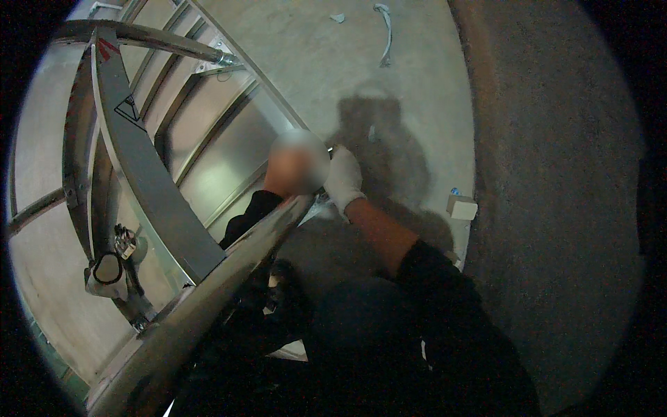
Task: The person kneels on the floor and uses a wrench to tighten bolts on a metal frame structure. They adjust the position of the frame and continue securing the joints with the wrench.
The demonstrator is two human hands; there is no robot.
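My left hand (281,174) reaches past the rounded metal tube to the edge of the slatted metal frame (215,177). A round blurred patch covers most of it, so its fingers are hidden. Close beside it, my right hand (344,177) wears a pale glove. Its fingers are closed near the frame's corner, where a small shiny metal bit (331,149) shows by the fingertips. Whatever the glove grips is too small to make out. Below both hands, the thick metal tube (208,299) runs from lower left up toward them.
A curved grey metal plate (149,177) and another tube (153,39) stand at the left. A pale ring-shaped object (108,276) sits near metal hardware (125,242). On the concrete floor (417,62) lie a small white box (461,207) and a pale strip (385,35). Dark flooring (549,174) borders the right.
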